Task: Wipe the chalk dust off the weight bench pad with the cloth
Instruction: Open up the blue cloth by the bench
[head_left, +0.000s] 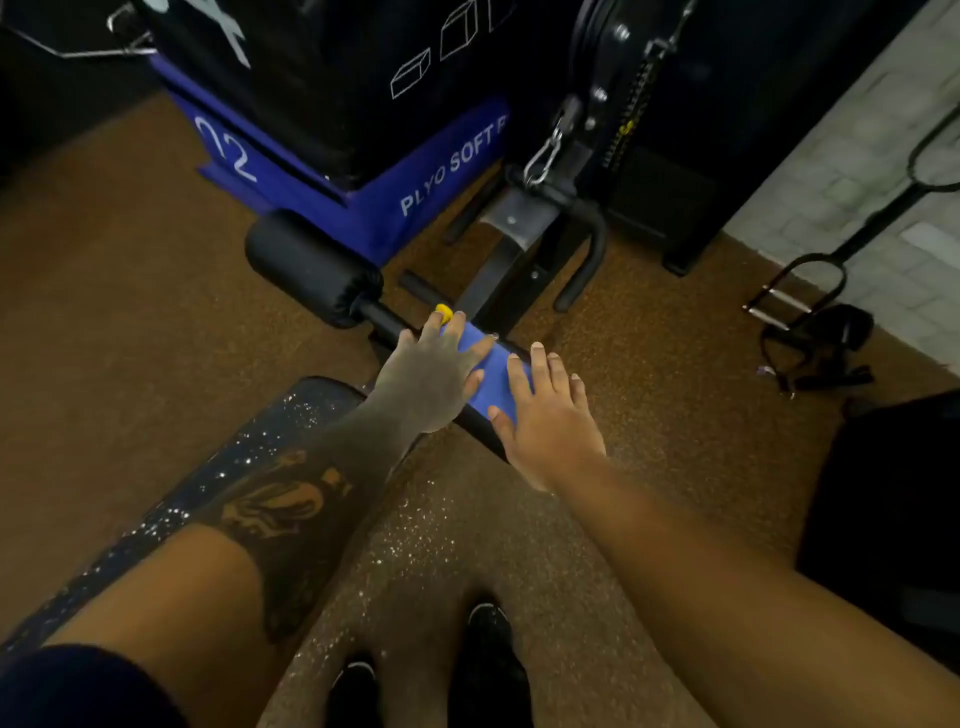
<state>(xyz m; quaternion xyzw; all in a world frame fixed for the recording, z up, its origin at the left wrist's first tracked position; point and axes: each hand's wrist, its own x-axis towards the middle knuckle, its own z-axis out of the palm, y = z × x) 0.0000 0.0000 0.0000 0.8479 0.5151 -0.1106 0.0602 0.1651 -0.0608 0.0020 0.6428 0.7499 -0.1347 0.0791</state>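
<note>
A blue cloth (494, 375) lies folded on the far end of the black bench frame. My left hand (432, 375) rests flat on its left part, fingers spread. My right hand (545, 415) lies on its right edge with the fingers apart. The black weight bench pad (249, 457) runs from the lower left toward the middle, speckled with white chalk dust, and my left forearm crosses over it. Neither hand visibly grips the cloth.
A black foam roller (311, 267) sticks out left of the bench end, with a yellow knob (444, 312) near my left fingers. A blue plyo box (431, 182) and a cable machine (597, 130) stand behind. Chalk specks dot the brown floor (415, 545) above my shoes (488, 654).
</note>
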